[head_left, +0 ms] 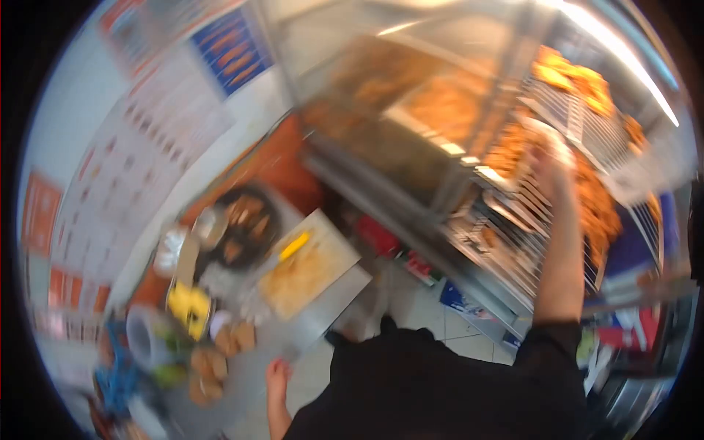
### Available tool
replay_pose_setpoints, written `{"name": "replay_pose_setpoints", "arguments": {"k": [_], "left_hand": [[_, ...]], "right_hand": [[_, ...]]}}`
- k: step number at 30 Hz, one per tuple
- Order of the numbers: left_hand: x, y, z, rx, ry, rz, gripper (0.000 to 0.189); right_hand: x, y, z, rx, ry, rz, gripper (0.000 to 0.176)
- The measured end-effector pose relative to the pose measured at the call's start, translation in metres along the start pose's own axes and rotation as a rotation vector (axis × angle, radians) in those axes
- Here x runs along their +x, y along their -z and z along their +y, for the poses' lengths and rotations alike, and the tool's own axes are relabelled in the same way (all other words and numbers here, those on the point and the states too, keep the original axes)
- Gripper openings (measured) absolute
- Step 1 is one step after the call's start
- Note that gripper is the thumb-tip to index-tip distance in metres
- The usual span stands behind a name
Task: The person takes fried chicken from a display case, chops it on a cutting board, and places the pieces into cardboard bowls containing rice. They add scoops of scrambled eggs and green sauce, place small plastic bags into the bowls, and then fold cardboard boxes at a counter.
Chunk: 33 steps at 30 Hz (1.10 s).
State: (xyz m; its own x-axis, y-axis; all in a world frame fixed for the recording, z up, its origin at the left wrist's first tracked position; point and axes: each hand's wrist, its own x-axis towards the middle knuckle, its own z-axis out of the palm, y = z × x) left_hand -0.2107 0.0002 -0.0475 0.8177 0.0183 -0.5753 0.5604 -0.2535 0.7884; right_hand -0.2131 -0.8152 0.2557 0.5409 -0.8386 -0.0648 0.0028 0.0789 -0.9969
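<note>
My right hand [550, 158] reaches into a lit display case, among fried food [598, 209] on a wire rack [528, 260]. Its fingers look closed around something pale and whitish, too blurred to name. Beside the hand, on its left, lies more orange-brown fried food [506, 150]. My left hand [277, 375] hangs low by the edge of the metal worktable [279, 348]. Its fingers are curled in, and nothing shows in them. A cutting board [323, 260] with a yellow-handled knife [295, 246] lies on the worktable, further from me than that hand.
Glass and metal framing of the case [381, 183] stands ahead. On the worktable are a dark round pan [246, 227] with brown pieces, a yellow container [189, 308], a whitish tub [147, 334] and several bread rolls [209, 367]. Boxes [469, 304] stand below the case.
</note>
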Motion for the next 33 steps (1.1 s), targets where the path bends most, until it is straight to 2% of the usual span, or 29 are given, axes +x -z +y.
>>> {"name": "replay_pose_setpoints", "arguments": {"k": [1,2,3,4,5,6,7,8,9,10,11,13,14,16,17,19,21,23,24,26,27,28,30,31,33], "left_hand": [[-0.007,-0.009,0.017,-0.029,0.017,-0.005,0.028],[-0.001,-0.010,0.009,-0.016,-0.046,0.005,0.028],[0.004,-0.007,0.002,0.027,-0.087,-0.027,0.027],[-0.004,-0.017,0.025,0.018,-0.056,-0.008,0.027],[-0.005,-0.021,0.038,0.030,-0.037,-0.012,0.026],[-0.001,-0.024,0.046,0.045,-0.032,-0.024,0.026],[0.004,-0.026,0.049,0.046,-0.034,-0.047,0.027],[0.010,-0.028,0.050,0.048,-0.039,-0.079,0.027],[0.018,-0.028,0.051,0.023,-0.022,-0.064,0.027],[0.028,-0.029,0.050,0.053,-0.087,-0.122,0.027],[0.037,-0.030,0.050,0.082,-0.153,-0.182,0.027],[0.054,-0.031,0.063,0.102,-0.165,-0.170,0.026],[0.062,-0.032,0.070,0.143,-0.198,-0.170,0.026],[0.077,-0.030,0.089,0.142,-0.236,-0.156,0.025],[0.085,-0.029,0.099,0.148,-0.273,-0.153,0.024],[0.101,-0.024,0.113,0.185,-0.285,-0.106,0.025],[0.111,-0.032,0.118,0.231,-0.289,-0.081,0.025],[0.120,-0.041,0.127,0.319,-0.354,-0.076,0.028],[0.124,-0.050,0.127,0.315,-0.353,-0.065,0.028],[0.134,-0.070,0.125,0.497,-0.593,0.075,0.034],[0.138,-0.080,0.125,0.558,-0.597,0.117,0.039],[0.142,-0.088,0.126,0.555,-0.573,0.128,0.039],[0.153,-0.106,0.124,0.656,-0.651,0.276,0.035],[0.157,-0.114,0.124,0.658,-0.634,0.285,0.035],[0.162,-0.131,0.123,0.609,-0.423,0.295,0.037]], "right_hand": [[-0.024,0.006,0.015,0.374,0.068,-0.271,0.049],[-0.083,-0.034,-0.007,0.473,0.046,-0.386,0.048],[-0.107,-0.051,0.023,0.629,-0.037,-0.694,0.041],[-0.126,-0.063,0.051,0.793,-0.121,-0.973,0.034],[-0.158,-0.096,0.074,0.681,-0.135,-0.953,0.024],[-0.171,-0.120,0.113,0.468,-0.396,-1.047,0.022],[-0.204,-0.175,0.129,0.098,-0.488,-0.959,0.021],[-0.231,-0.231,0.151,-0.097,-0.600,-1.050,0.020],[-0.246,-0.272,0.208,-0.435,-0.438,-1.157,0.024],[-0.268,-0.314,0.244,-0.824,0.128,-1.148,0.030],[-0.287,-0.353,0.280,-0.851,0.274,-1.093,0.036],[-0.313,-0.410,0.330,-0.922,0.809,-1.049,0.037],[-0.318,-0.416,0.333,-0.927,0.818,-1.068,0.037],[-0.321,-0.432,0.336,-0.832,1.300,-1.075,0.037],[-0.312,-0.440,0.336,-0.837,1.309,-1.082,0.037],[-0.281,-0.449,0.335,-0.730,1.264,-0.963,0.035],[-0.244,-0.472,0.333,-1.055,1.051,-0.922,0.035],[-0.217,-0.504,0.308,-1.357,1.063,-1.060,0.033],[-0.204,-0.519,0.311,-1.351,1.072,-1.067,0.033],[-0.182,-0.547,0.328,-1.595,1.080,-1.484,0.031],[-0.174,-0.554,0.340,-1.694,1.165,-1.561,0.031],[-0.175,-0.557,0.342,-1.682,1.172,-1.591,0.031],[-0.181,-0.565,0.328,-1.660,1.099,-1.743,0.030],[-0.185,-0.567,0.311,-1.649,1.106,-1.763,0.030],[-0.196,-0.553,0.274,-1.600,0.799,-1.636,0.032]]}}
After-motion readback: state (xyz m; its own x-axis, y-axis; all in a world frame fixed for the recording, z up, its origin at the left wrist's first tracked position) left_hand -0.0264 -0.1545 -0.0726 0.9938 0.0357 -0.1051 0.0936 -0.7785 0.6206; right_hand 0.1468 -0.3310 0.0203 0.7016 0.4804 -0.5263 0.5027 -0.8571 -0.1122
